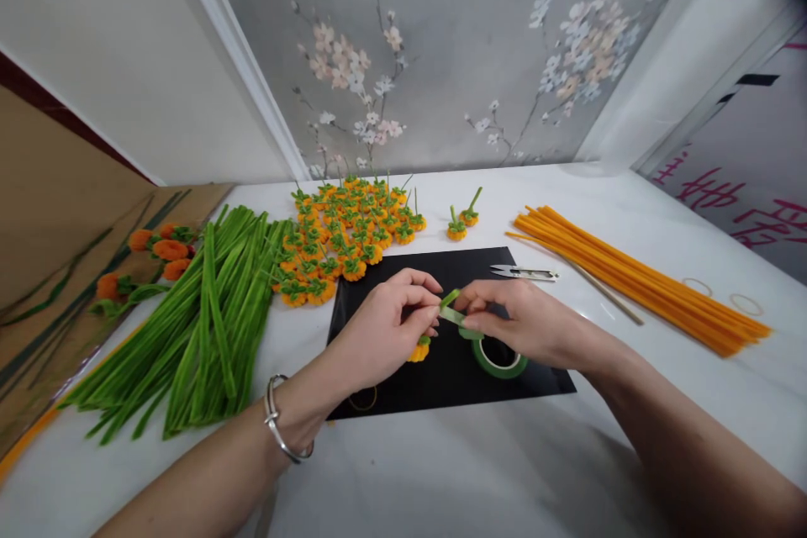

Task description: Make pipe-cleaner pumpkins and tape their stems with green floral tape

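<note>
My left hand (394, 328) pinches the green stem of a small orange pipe-cleaner flower (419, 350), whose head hangs below my fingers. Between both hands stretches a pale green strip of floral tape (451, 315), touching the stem. Its free length is pinched by my right hand (514, 315). The green tape roll (500, 360) hangs or rests just under that hand; which of the two I cannot tell. All this is over a black mat (391, 391). Thread snips (524, 272) lie on the mat's far right part.
Left stand bundled green pipe cleaners (208, 328) and a heap of finished orange flowers (346, 227). Two single flowers (463, 218) sit behind the mat. Orange pipe cleaners (636, 277), a thin stick (609, 294) and rubber bands (746, 303) lie right. Larger orange blooms (170, 250) are far left.
</note>
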Demonstrator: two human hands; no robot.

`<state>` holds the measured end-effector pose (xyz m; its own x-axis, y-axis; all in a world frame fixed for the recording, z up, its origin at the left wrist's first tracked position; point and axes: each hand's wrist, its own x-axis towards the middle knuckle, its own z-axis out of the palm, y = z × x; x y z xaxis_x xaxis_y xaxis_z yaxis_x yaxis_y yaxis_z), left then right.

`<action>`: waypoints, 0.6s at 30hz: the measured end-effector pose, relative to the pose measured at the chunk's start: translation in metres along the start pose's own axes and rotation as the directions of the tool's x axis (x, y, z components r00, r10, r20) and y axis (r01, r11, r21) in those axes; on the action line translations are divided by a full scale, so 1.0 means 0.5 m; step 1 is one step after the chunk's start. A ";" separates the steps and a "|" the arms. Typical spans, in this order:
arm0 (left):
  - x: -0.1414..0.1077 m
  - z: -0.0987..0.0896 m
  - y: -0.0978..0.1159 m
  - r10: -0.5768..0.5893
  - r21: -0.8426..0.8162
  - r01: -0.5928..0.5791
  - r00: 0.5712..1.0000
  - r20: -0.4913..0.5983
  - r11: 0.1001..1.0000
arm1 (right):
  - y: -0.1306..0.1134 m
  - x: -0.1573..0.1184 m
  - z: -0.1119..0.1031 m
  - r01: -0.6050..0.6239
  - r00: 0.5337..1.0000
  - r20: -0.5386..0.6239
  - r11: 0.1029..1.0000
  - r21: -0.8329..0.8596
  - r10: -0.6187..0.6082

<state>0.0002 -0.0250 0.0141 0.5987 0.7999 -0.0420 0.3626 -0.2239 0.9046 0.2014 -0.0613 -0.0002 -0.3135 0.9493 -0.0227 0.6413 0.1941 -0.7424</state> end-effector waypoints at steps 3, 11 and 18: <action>0.003 -0.017 0.017 -0.046 -0.029 0.045 0.999 -0.014 0.999 | 0.012 -0.001 -0.011 0.021 0.999 0.040 0.998 -0.057 -0.019; -0.001 -0.008 0.028 -0.036 -0.002 0.037 0.996 0.082 0.999 | -0.006 0.006 0.012 0.139 0.977 -0.194 0.951 0.277 -0.086; -0.007 -0.009 0.028 -0.062 0.053 0.055 0.990 0.125 0.997 | -0.019 0.003 0.028 0.109 0.981 -0.170 0.993 0.054 -0.099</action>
<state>-0.0002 -0.0283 0.0287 0.6600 0.7360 -0.1504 0.4324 -0.2084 0.8773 0.1848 -0.0652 -0.0024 -0.2517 0.9537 0.1646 0.5643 0.2828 -0.7756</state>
